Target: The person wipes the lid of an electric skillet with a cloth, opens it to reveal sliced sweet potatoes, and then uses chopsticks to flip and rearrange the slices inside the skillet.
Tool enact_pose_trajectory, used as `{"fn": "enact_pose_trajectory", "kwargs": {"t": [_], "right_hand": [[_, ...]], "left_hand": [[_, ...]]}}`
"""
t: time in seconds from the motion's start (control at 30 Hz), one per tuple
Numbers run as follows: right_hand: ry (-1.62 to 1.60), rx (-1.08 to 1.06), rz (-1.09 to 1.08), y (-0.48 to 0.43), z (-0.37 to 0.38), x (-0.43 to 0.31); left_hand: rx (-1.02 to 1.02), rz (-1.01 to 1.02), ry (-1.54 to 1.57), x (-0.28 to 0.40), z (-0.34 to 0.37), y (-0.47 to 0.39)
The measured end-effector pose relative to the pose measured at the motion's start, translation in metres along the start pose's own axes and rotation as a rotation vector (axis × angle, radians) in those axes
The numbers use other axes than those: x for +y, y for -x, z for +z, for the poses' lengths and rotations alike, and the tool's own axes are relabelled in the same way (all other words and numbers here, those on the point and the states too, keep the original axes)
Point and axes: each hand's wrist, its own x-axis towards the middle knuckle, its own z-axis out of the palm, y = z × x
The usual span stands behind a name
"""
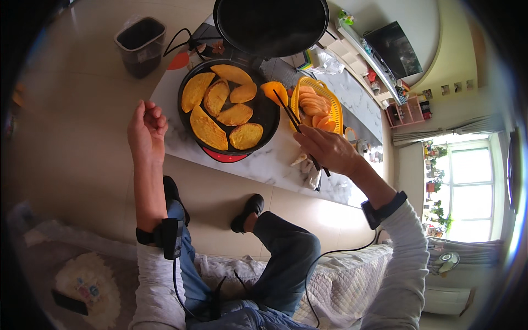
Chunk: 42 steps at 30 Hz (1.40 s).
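My right hand (328, 149) holds a pair of dark chopsticks (293, 116), whose tips grip an orange slice (273, 93), probably pumpkin or sweet potato. That slice hangs between the round electric griddle pan (272, 128) and a yellow plastic basket (337, 103) of paler slices (315, 102). Several yellow slices, some browned (216, 97), lie in the pan. Its dark lid (271, 27) stands raised at the far side. My left hand (147, 128) is left of the pan, holding nothing, its fingers loosely curled.
The marble-patterned table (264, 165) bears a crumpled white tissue (309, 169) near its front edge and a plastic bag (328, 62) behind the basket. A bin (140, 45) stands on the floor at the upper left. A black cable (177, 39) runs near the pan.
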Motion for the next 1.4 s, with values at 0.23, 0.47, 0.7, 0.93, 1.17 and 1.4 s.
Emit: {"fn": "enact_pose_trajectory", "kwargs": {"t": [0.23,0.47,0.7,0.93,1.17,1.4], "right_hand": [[-0.295,0.328,0.389,-0.017,-0.017,-0.026],[-0.596,0.478,0.763,-0.016,0.000,-0.029],[-0.849,0.665,0.982,0.011,0.039,-0.045],[-1.023,0.965,1.113,0.025,0.073,-0.090],[-1.099,1.147,1.190,-0.011,0.103,-0.078],[-1.176,1.269,1.177,-0.051,0.118,-0.031]], "left_hand": [[-0.005,-0.005,0.055,0.006,-0.007,-0.001],[0.001,-0.016,0.061,0.006,-0.008,-0.001],[0.015,-0.030,0.062,0.007,-0.008,-0.002],[-0.012,-0.003,0.037,0.004,-0.006,-0.002],[-0.023,-0.012,-0.009,-0.003,0.001,0.000],[-0.006,-0.014,-0.033,-0.007,0.000,-0.001]]}}
